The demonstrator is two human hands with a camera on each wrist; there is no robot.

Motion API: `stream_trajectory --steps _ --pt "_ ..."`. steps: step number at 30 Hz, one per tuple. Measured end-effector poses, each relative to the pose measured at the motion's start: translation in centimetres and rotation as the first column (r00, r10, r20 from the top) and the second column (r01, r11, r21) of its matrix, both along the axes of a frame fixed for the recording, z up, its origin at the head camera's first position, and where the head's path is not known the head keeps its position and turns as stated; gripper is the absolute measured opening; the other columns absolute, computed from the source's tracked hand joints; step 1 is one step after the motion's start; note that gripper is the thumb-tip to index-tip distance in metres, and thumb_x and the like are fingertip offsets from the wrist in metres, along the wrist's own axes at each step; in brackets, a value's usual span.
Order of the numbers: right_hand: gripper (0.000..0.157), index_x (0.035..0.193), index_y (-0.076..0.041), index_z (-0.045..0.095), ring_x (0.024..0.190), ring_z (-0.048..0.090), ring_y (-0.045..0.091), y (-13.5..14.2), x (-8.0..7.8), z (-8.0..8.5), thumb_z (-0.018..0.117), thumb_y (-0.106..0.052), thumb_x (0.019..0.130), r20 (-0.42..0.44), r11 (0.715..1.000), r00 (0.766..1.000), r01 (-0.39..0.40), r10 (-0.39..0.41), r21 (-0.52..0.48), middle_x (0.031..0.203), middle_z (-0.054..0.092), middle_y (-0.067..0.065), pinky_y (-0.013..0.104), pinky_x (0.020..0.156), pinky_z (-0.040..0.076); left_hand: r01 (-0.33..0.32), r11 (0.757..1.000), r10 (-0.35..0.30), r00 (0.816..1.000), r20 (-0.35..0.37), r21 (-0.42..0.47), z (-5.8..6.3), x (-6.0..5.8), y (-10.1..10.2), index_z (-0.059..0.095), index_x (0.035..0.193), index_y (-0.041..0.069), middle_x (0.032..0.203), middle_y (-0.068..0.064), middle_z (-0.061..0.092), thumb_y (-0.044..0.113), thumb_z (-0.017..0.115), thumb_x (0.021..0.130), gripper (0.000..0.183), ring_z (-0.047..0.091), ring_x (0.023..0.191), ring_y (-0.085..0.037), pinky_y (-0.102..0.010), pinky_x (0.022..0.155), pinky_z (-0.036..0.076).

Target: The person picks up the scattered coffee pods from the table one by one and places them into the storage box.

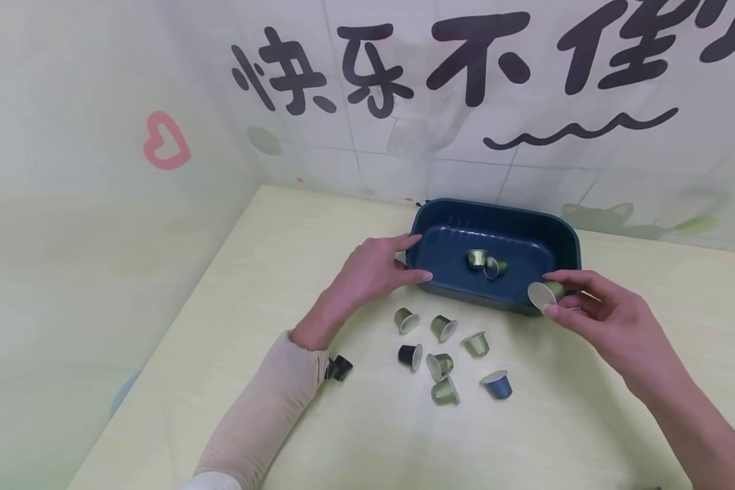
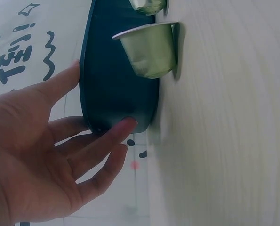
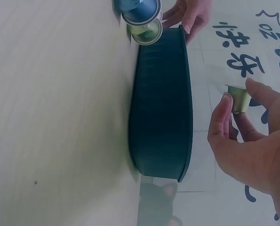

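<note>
My left hand (image 1: 376, 267) holds the left end of a dark blue rectangular bin (image 1: 496, 211), fingers and thumb at its rim. My right hand (image 1: 615, 320) pinches a green coffee capsule (image 1: 544, 295) between thumb and fingers near the bin's front right corner. In the right wrist view that capsule (image 3: 237, 99) is clear of the bin wall. Two coffee capsules (image 1: 476, 259) lie together inside the bin. Several more, mostly green, are scattered on the table in front; among them are a black capsule (image 1: 410, 356) and a blue capsule (image 1: 497, 385).
A dark capsule (image 1: 341, 368) lies beside my left sleeve (image 1: 275, 401), partly covered by it. Behind the bin stands a pale wall (image 1: 367, 167) with large black characters; another wall (image 1: 98, 272) borders the pale table (image 1: 220, 327) on the left.
</note>
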State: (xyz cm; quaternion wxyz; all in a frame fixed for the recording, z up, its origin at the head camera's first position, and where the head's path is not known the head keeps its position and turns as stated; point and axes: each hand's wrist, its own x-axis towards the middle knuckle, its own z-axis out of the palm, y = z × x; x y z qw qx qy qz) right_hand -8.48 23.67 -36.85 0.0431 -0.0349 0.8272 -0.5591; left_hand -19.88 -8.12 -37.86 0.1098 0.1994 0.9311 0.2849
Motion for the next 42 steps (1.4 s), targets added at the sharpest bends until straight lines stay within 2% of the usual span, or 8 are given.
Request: stream_trajectory --steps 5,12,17,22,29,36,39,42 --pt "0.041 0.132 -0.014 0.061 0.087 0.064 0.005 0.1 -0.5 -0.3 0.071 -0.01 0.093 -0.009 1.0 1.0 0.014 -0.014 0.004 0.096 0.067 -0.005 0.012 0.077 0.049 0.003 1.0 -0.003 1.0 -0.004 0.003 0.0 0.0 0.0 0.05 0.148 0.016 0.069 0.006 0.065 0.045 0.077 0.086 0.074 0.07 0.08 -0.006 -0.026 0.053 0.042" --pt "0.041 0.133 -0.011 0.06 0.088 0.064 0.005 0.1 -0.7 -0.2 0.071 -0.014 0.094 0.007 0.997 0.998 0.065 -0.065 0.033 0.096 0.067 -0.008 0.013 0.077 0.049 0.004 1.0 -0.004 1.0 0.002 0.011 -0.1 -0.1 0.0 0.049 0.148 0.016 0.07 0.005 0.067 0.045 0.076 0.086 0.074 0.069 0.08 -0.005 -0.027 0.054 0.042" --pt "0.039 0.132 -0.014 0.062 0.088 0.062 0.003 0.2 -1.1 -0.2 0.071 -0.013 0.094 -0.005 0.998 0.999 0.053 -0.053 0.015 0.099 0.066 -0.009 0.011 0.077 0.048 0.003 1.0 -0.003 1.0 -0.004 0.01 -0.1 -0.1 0.0 0.049 0.148 0.016 0.067 0.007 0.064 0.045 0.076 0.086 0.073 0.068 0.078 -0.004 -0.027 0.053 0.042" --pt "0.039 0.131 -0.016 0.063 0.087 0.063 0.002 0.4 -1.4 -0.4 0.071 -0.009 0.093 -0.014 0.999 0.999 0.04 -0.04 -0.032 0.098 0.066 -0.009 0.01 0.077 0.048 0.001 1.0 -0.001 1.0 -0.004 0.006 -0.1 -0.1 0.0 0.05 0.148 0.016 0.067 0.007 0.064 0.045 0.076 0.086 0.073 0.068 0.078 -0.004 -0.026 0.053 0.041" --pt "0.038 0.129 -0.013 0.064 0.087 0.063 0.003 0.4 -1.8 -0.5 0.07 -0.005 0.093 0.002 0.986 0.999 0.053 -0.053 -0.158 0.1 0.066 -0.009 0.011 0.078 0.048 0.008 1.0 -0.008 1.0 -0.01 -0.007 0.0 -0.1 0.0 0.05 0.148 0.016 0.064 0.004 0.063 0.046 0.076 0.086 0.073 0.069 0.08 -0.006 -0.027 0.053 0.041" --pt "0.037 0.129 -0.014 0.064 0.089 0.062 0.001 0.3 -2.2 -0.6 0.07 -0.007 0.093 0.014 0.982 0.999 0.053 -0.051 -0.179 0.107 0.066 -0.009 0.01 0.078 0.047 -0.001 1.0 0.001 1.0 -0.012 -0.016 0.0 -0.1 0.0 0.05 0.148 0.018 0.099 -0.001 0.073 0.048 0.076 0.086 0.074 0.069 0.079 -0.003 -0.027 0.056 0.044" --pt "0.037 0.129 -0.014 0.064 0.089 0.063 0.001 0.2 -2.5 -0.6 0.07 -0.006 0.093 0.011 0.98 0.999 0.05 -0.049 -0.195 0.108 0.066 -0.01 0.01 0.078 0.047 -0.001 1.0 0.001 1.0 -0.006 -0.016 0.0 -0.1 0.0 0.049 0.148 0.018 0.089 -0.001 0.073 0.047 0.076 0.086 0.074 0.069 0.08 -0.004 -0.027 0.056 0.044" --pt "0.037 0.129 -0.013 0.064 0.088 0.063 0.001 0.1 -2.8 -0.6 0.07 -0.006 0.093 0.006 0.977 0.999 0.047 -0.047 -0.208 0.107 0.066 -0.009 0.01 0.078 0.047 -0.002 1.0 0.002 1.0 0.0 -0.02 0.0 -0.1 0.0 0.049 0.148 0.018 0.089 0.0 0.072 0.047 0.076 0.086 0.074 0.069 0.08 -0.004 -0.027 0.055 0.043"
